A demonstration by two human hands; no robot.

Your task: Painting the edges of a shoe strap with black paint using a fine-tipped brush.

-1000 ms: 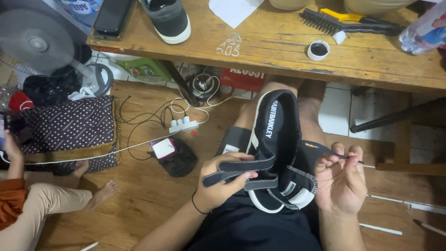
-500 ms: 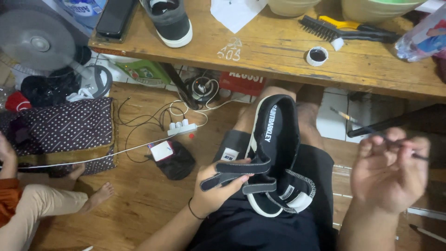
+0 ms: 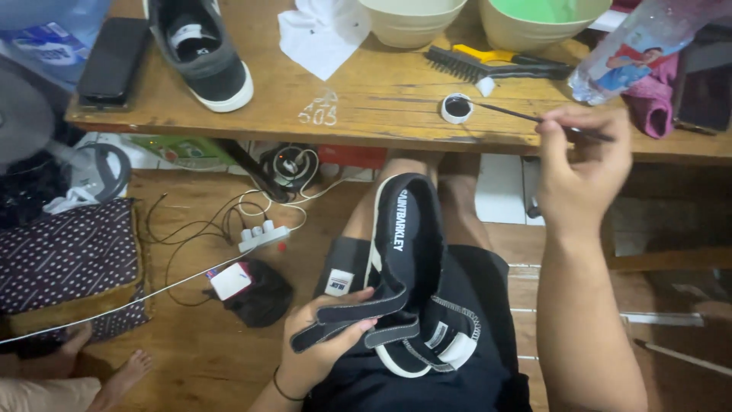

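Note:
My left hand grips the open straps of a black slip-on shoe with a white sole edge, which lies along my lap and leg. Raised at the table's edge, my right hand pinches a thin black brush. The brush tip reaches into a small round white cap of black paint on the wooden table.
On the table are a grey sneaker, a dark phone, a white cloth, two bowls, a scrub brush and a plastic bottle. A power strip with cables, a dotted cushion and another person's foot are on the floor.
My right hand has risen from beside the shoe on my lap up to the table edge, and the brush tip now reaches the paint cap. My left hand keeps hold of the straps.

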